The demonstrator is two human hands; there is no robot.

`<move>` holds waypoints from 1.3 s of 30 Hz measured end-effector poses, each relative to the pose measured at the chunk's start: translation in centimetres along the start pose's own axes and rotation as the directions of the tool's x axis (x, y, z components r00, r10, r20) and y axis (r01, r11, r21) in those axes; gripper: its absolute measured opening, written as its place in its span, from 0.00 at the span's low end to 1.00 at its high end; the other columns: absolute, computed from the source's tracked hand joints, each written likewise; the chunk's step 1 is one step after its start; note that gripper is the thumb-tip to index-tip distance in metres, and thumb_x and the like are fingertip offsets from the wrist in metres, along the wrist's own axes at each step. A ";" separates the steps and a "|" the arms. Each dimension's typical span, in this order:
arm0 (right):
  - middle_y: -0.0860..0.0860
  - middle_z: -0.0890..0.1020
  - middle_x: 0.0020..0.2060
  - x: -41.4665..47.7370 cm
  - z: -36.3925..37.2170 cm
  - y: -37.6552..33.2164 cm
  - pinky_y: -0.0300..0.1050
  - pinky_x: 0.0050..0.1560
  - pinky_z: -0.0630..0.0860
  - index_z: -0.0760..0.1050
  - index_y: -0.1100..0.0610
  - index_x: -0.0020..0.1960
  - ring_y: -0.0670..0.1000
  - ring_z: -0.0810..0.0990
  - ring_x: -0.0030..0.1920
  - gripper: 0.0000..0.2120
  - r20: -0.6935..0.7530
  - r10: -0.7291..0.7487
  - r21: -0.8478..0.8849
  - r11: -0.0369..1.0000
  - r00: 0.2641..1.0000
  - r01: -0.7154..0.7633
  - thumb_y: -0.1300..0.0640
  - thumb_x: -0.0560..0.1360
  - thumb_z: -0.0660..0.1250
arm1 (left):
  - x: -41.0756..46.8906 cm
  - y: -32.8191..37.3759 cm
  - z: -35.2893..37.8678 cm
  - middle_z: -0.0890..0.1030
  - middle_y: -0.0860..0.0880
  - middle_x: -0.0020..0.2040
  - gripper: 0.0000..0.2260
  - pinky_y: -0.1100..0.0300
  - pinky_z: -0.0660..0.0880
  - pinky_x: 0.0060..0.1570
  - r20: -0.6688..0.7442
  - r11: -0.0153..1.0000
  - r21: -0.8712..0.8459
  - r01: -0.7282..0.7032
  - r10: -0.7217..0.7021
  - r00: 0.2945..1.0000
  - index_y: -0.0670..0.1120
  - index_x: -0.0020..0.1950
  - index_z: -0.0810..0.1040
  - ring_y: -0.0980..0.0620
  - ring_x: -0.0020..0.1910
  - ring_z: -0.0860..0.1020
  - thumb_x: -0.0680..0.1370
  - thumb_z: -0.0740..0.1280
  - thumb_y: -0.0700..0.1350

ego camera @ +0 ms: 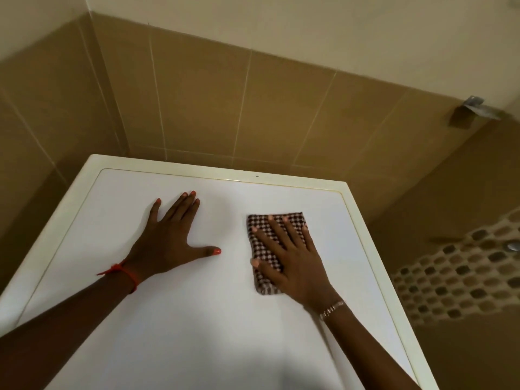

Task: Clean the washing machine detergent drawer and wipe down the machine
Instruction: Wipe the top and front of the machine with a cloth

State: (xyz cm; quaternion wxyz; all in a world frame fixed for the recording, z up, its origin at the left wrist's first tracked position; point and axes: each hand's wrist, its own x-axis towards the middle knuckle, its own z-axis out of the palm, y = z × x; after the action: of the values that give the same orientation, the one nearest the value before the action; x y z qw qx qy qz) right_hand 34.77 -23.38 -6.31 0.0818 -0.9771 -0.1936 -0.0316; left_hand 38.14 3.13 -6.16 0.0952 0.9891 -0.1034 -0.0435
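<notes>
Head view looked down on the white top surface of the washing machine, with both forearms reaching in from the near edge. On the left wrist sat a red string bracelet; on the right wrist, a thin metal bracelet. Further in, the left hand lay flat on the bare surface, palm down, fingers straight and spread, thumb out to the side (nothing under it). Well apart from it, the right hand pressed flat on a folded brown-and-white checked cloth, fingers straight and fanned across it, not curled round it. The cloth lay right of centre on the surface, its far edge showing past the fingertips. Beyond the hands ran the machine's cream rim. Behind stood a brown tiled wall, with a mosaic band and a metal fitting on the right.
</notes>
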 end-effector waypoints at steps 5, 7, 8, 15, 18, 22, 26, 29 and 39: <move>0.39 0.48 0.73 -2.0 -1.4 3.0 0.49 0.75 0.42 0.48 0.33 0.70 0.46 0.46 0.75 0.32 0.009 0.163 -0.008 0.987 0.987 -0.163 0.25 0.68 0.36 | 0.1 -0.1 0.1 0.41 0.50 0.77 0.63 0.45 0.37 0.73 0.001 1.000 0.000 -0.006 0.006 1.000 0.45 0.77 0.43 0.53 0.76 0.40 0.50 0.28 0.81; 0.41 0.51 0.75 -0.4 -1.3 3.0 0.53 0.75 0.43 0.48 0.35 0.72 0.48 0.47 0.76 0.39 -0.013 0.249 -0.014 0.968 0.968 -0.250 0.24 0.65 0.31 | 0.1 0.0 0.1 0.41 0.49 0.77 0.63 0.45 0.37 0.73 -0.001 1.000 0.003 -0.007 0.007 1.000 0.45 0.77 0.43 0.53 0.76 0.40 0.49 0.28 0.81; 0.43 0.52 0.75 0.4 -1.2 2.4 0.55 0.75 0.43 0.49 0.36 0.73 0.49 0.48 0.76 0.40 -0.018 0.277 -0.021 0.961 0.961 -0.277 0.24 0.64 0.30 | 0.0 0.0 0.1 0.41 0.49 0.77 0.63 0.44 0.37 0.73 -0.005 1.000 0.002 -0.008 0.008 1.000 0.45 0.77 0.43 0.53 0.76 0.40 0.49 0.28 0.81; 0.49 0.62 0.73 -1.8 0.4 -4.8 0.59 0.73 0.50 0.58 0.41 0.73 0.55 0.57 0.74 0.30 -0.035 0.014 -0.019 1.000 0.999 -0.015 0.31 0.74 0.44 | -0.1 0.2 0.2 0.44 0.49 0.78 0.58 0.45 0.38 0.73 -0.017 1.000 0.014 -0.004 0.004 1.000 0.45 0.77 0.45 0.53 0.76 0.43 0.54 0.38 0.78; 0.47 0.62 0.73 -5.8 0.3 -4.6 0.55 0.73 0.50 0.58 0.39 0.72 0.52 0.55 0.75 0.28 -0.058 -0.044 -0.018 0.999 0.997 0.043 0.31 0.74 0.48 | -0.4 -0.1 0.3 0.46 0.49 0.78 0.56 0.44 0.40 0.73 -0.048 1.000 -0.002 -0.011 0.011 0.999 0.44 0.77 0.47 0.54 0.76 0.44 0.57 0.41 0.77; 0.46 0.61 0.73 -8.1 -0.7 -0.7 0.52 0.73 0.52 0.58 0.40 0.72 0.50 0.55 0.74 0.30 -0.044 0.018 -0.048 0.999 0.999 -0.020 0.30 0.74 0.45 | -0.5 -0.1 0.2 0.46 0.49 0.78 0.56 0.44 0.40 0.73 -0.034 1.000 -0.010 -0.008 0.008 0.999 0.44 0.77 0.48 0.55 0.76 0.44 0.58 0.44 0.78; 0.43 0.55 0.75 -5.7 -1.4 1.1 0.52 0.74 0.46 0.52 0.37 0.72 0.49 0.50 0.76 0.32 -0.003 0.200 -0.017 0.980 0.980 -0.200 0.29 0.70 0.45 | -0.4 0.1 0.1 0.47 0.48 0.78 0.51 0.43 0.40 0.73 -0.043 1.000 -0.008 -0.013 0.012 0.999 0.44 0.77 0.48 0.54 0.76 0.44 0.63 0.50 0.75; 0.47 0.57 0.75 -4.2 -1.1 -0.2 0.58 0.74 0.47 0.55 0.39 0.73 0.52 0.52 0.76 0.34 -0.017 0.251 -0.035 0.967 0.968 -0.251 0.30 0.69 0.43 | -0.5 0.3 0.0 0.47 0.48 0.78 0.51 0.43 0.40 0.73 -0.041 1.000 -0.010 -0.008 0.008 0.999 0.44 0.77 0.48 0.54 0.77 0.45 0.63 0.50 0.74; 0.41 0.52 0.75 -13.7 -2.4 1.1 0.51 0.75 0.46 0.51 0.33 0.72 0.45 0.45 0.76 0.30 0.006 0.164 -0.011 0.986 0.987 -0.163 0.27 0.71 0.42 | -0.7 0.5 -0.4 0.50 0.48 0.78 0.50 0.44 0.41 0.73 -0.070 1.000 -0.018 -0.005 0.004 0.998 0.43 0.76 0.50 0.52 0.77 0.47 0.63 0.52 0.72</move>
State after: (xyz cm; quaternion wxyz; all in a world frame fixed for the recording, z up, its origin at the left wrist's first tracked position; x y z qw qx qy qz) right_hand 22.50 -29.93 -5.37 0.0782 -0.9903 -0.1129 -0.0226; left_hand 37.39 2.89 -5.59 0.1080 0.9889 -0.1017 -0.0095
